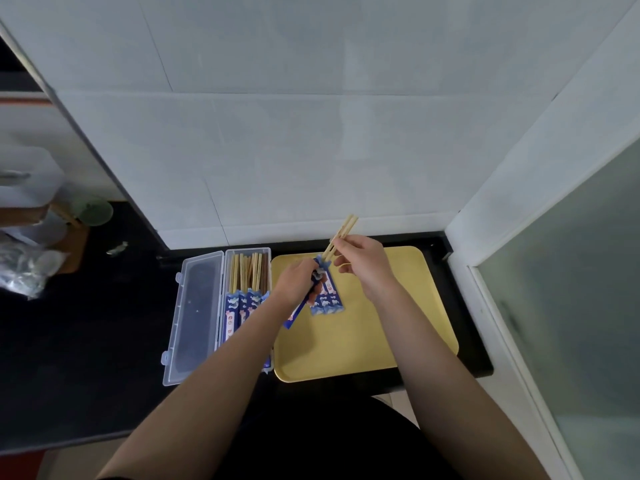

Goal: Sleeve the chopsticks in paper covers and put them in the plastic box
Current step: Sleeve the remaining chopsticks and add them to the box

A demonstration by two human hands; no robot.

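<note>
Now | right hand (pixel 360 263) pinches wooden chopsticks (pixel 341 235) | left hand (pixel 298 282) grips, seemingly, flat paper cover (pixel 304 303)

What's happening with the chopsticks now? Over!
Right hand pinches a chopstick pair, tips at a blue paper cover's mouth. Left hand grips that cover over the yellow tray. Plastic box open, part filled. Nothing in the way.

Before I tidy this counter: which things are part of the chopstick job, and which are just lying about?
Job: chopsticks in right hand; paper cover in left hand; spare covers; tray; plastic box.
Lying about: green cup; plastic bag.
</note>
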